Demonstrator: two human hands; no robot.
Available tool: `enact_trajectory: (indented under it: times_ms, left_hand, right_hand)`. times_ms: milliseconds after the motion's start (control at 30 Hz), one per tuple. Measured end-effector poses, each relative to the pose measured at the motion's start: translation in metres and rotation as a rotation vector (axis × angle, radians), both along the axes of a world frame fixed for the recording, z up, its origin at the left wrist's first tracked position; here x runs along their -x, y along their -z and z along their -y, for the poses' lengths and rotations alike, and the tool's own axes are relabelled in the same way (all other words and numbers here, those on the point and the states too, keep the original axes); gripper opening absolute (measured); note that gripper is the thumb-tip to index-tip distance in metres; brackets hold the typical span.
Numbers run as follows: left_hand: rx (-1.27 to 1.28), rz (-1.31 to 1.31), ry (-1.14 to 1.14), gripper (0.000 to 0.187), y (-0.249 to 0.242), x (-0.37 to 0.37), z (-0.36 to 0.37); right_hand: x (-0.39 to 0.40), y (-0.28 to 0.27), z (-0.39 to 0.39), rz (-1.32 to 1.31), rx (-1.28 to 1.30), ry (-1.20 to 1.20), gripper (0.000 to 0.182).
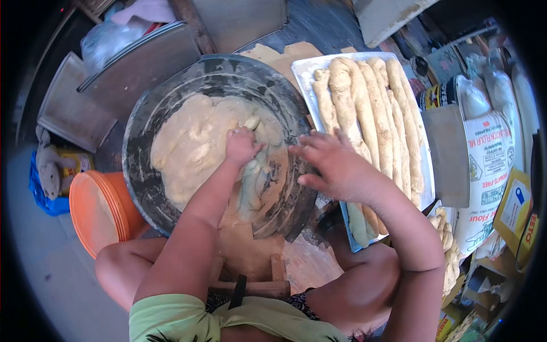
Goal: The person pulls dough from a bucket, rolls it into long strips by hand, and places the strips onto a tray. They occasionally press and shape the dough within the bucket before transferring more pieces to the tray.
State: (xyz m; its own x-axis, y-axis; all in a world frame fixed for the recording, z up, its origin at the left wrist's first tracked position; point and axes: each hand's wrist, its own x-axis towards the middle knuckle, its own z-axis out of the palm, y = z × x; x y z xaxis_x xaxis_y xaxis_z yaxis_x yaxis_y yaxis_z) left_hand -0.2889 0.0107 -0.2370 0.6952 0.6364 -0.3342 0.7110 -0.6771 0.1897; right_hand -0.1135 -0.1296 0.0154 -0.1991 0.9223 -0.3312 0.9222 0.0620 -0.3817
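Observation:
A big mass of pale dough fills much of a round black basin in front of me. My left hand is pressed into its right side, fingers curled into the dough and partly hidden. Just below that hand lies a greenish, stretched piece of dough. My right hand hovers around the basin's right rim and the tray's left edge, fingers apart, holding nothing I can see. Several long dough ropes lie side by side on the white tray. A shorter greenish rope shows at the tray's near end.
Stacked orange buckets stand left of the basin. Metal sheets lean behind it. Printed flour sacks are at the far right, with more twisted dough beside them. A wooden stool is between my legs.

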Motion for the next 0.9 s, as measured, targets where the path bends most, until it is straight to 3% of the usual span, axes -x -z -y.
enact_trajectory:
  times_ms: [33,67,133,167,233,267,400,500,567,600,667,733,800,900]
  left_hand:
    - [-0.068,-0.005,-0.104,0.039,-0.001,0.001,0.000]
    - [-0.064,-0.007,-0.089,0.039,0.004,0.004,-0.005]
    - [-0.190,0.064,-0.288,0.039,0.019,0.006,-0.011]
    - [-0.186,0.062,-0.277,0.039,0.031,0.005,-0.008]
    - [-0.455,0.287,0.064,0.042,0.065,0.006,-0.003]
    - [-0.211,0.135,0.228,0.047,0.078,0.004,0.003]
    - [-0.096,-0.004,0.148,0.056,0.029,0.001,0.025]
    - [-0.235,-0.060,-0.026,0.070,0.031,0.012,-0.012]
    - [-0.190,-0.059,-0.722,0.078,0.016,0.022,-0.032]
    - [-0.188,-0.066,-0.727,0.078,0.024,0.025,-0.032]
    - [-0.312,0.007,-0.453,0.081,0.044,0.029,-0.034]
    - [-0.200,0.081,-0.350,0.079,0.048,0.011,-0.006]
    - [0.020,0.036,-0.017,0.076,0.044,-0.002,0.026]
    - [-0.012,0.129,0.009,0.074,0.056,-0.004,0.056]
  right_hand:
    - [0.002,0.003,0.003,-0.010,0.018,-0.049,0.050]
    - [0.005,0.014,0.007,-0.037,-0.032,-0.069,0.049]
    - [0.011,0.015,0.010,-0.063,-0.008,-0.097,0.050]
    - [0.013,0.016,0.011,-0.089,0.011,-0.141,0.051]
    - [0.015,0.017,0.015,-0.093,0.023,-0.158,0.052]
    - [0.016,0.016,0.016,-0.087,0.031,-0.167,0.051]
    - [0.017,0.019,0.017,-0.123,0.050,-0.178,0.052]
    - [0.009,0.018,0.017,-0.121,0.067,-0.161,0.052]
    - [0.005,0.020,0.018,-0.138,0.059,-0.152,0.052]
    - [0.004,0.023,0.018,-0.140,0.036,-0.146,0.051]
    - [0.008,0.024,0.015,-0.150,0.002,-0.140,0.050]
    - [0.015,0.020,0.011,-0.175,0.087,-0.167,0.050]
    - [0.019,0.019,0.009,-0.186,0.102,-0.181,0.051]
    - [0.021,0.020,0.004,-0.217,0.110,-0.204,0.050]
